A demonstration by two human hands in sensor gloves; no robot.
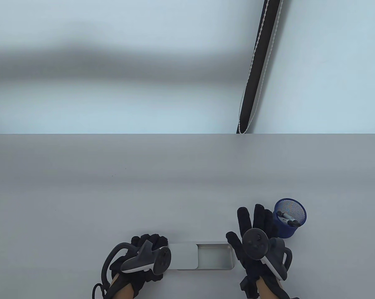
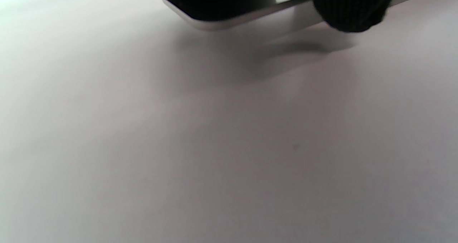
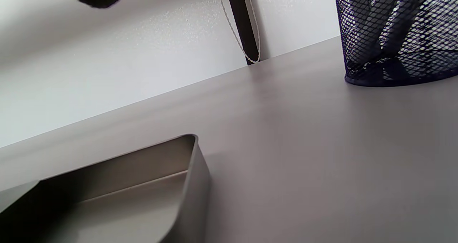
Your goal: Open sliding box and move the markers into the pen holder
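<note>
The silver sliding box [image 1: 181, 256] lies near the table's front edge with its lid pushed left. Its open tray part [image 1: 215, 257] shows nothing inside. My left hand [image 1: 154, 242] grips the box's left end, fingers curled over the lid. In the left wrist view its fingertips [image 2: 352, 8] press on the box edge [image 2: 243, 19]. My right hand [image 1: 252, 218] hovers with straight fingers between the tray and the blue mesh pen holder [image 1: 290, 218]. Markers [image 1: 288, 219] stand tilted in the holder. The right wrist view shows the bare tray [image 3: 143, 185] and the pen holder [image 3: 397, 35].
A grey table [image 1: 112, 193] stretches away to a pale wall. A dark pole with a beaded cord [image 1: 256, 68] leans behind the table's far edge, right of centre.
</note>
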